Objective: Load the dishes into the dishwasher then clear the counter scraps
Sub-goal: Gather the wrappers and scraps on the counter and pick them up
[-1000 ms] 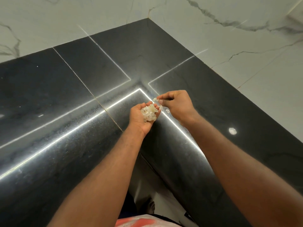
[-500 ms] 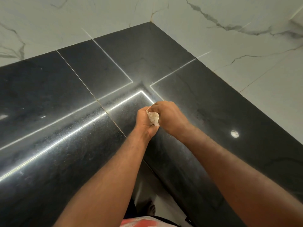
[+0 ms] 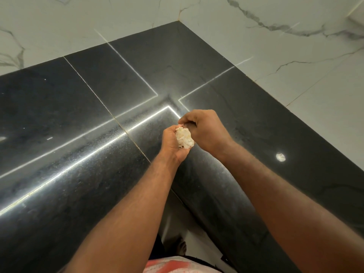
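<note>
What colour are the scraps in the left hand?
Pale cream-white scraps, cupped in the left hand; head view shows them best.

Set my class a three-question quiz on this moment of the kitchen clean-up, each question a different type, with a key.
1. Fill in: the pale crumpled clump of food scraps sits in the person's ____ hand.
2. Choose: the wall behind the glossy black stone counter is A) white veined marble, B) red brick, C) bare wood.
3. True or false: the right hand lies flat on the counter.

Key
1. The left hand, cupped around the clump.
2. A.
3. False: its fingers are curled, right beside the clump.
</note>
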